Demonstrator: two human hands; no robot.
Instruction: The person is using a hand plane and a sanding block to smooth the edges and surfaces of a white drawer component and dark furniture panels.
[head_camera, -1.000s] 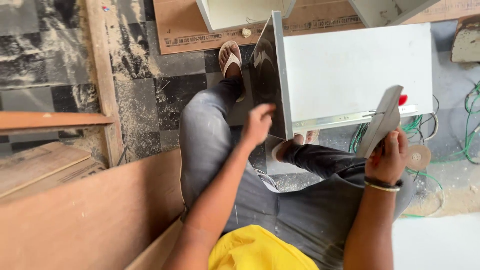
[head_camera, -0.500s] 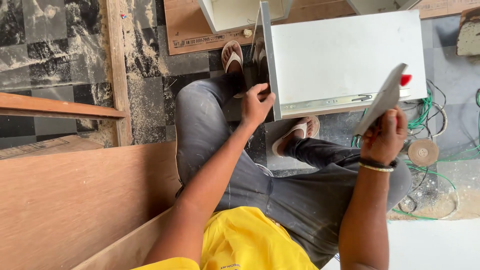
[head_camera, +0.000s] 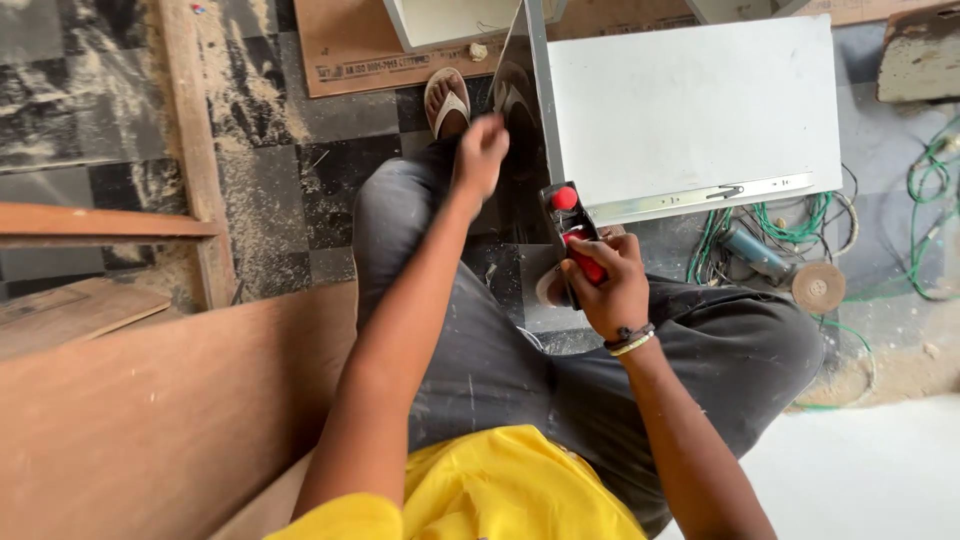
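While our right hand (head_camera: 612, 283) clenches one hand plane (head_camera: 566, 232) with two red grips at the frame's centre, just below the one white panel (head_camera: 690, 110) standing on edge, our left hand (head_camera: 481, 152) is blurred beside the panel's near edge, and we cannot tell its grasp. We count one angle grinder (head_camera: 775, 265) at right and one sandalled foot (head_camera: 447, 100) at upper centre.

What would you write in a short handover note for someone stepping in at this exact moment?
Right hand: fingers closed on the hand plane, set at the white panel's near edge.
Left hand: blurred, beside the panel's left edge; contact unclear.
Panel lies on the floor against the person's feet, metal rail along its near side.
Done: plane in hand. Left: cannot tell whether planing has begun.
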